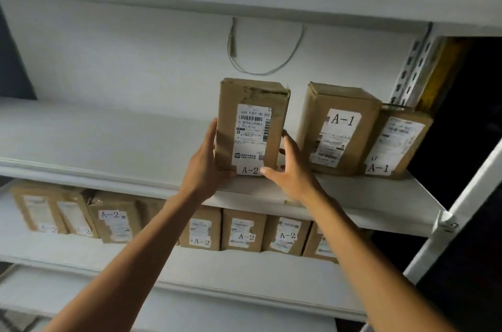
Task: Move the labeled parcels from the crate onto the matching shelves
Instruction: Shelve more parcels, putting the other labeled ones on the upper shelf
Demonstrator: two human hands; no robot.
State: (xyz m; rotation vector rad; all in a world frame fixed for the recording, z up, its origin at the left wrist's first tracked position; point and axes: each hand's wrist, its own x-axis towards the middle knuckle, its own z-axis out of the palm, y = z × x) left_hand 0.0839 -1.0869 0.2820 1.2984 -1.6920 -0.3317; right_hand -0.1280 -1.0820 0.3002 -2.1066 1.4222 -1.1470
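At the frame's centre, an upright brown cardboard parcel labeled A-2 (251,125) stands on the white metal middle shelf (81,141). The left hand (202,166) grips its left side; the right hand (292,171) pinches its lower right corner. Two brown A-1 parcels (339,128) stand just right. A-2 parcels (241,231) line the lower shelf (190,266).

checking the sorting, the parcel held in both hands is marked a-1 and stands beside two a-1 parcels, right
Not quite. The head view shows the held parcel is marked A-2, not A-1. The left hand and right hand do hold it upright on the shelf, beside the two A-1 parcels.
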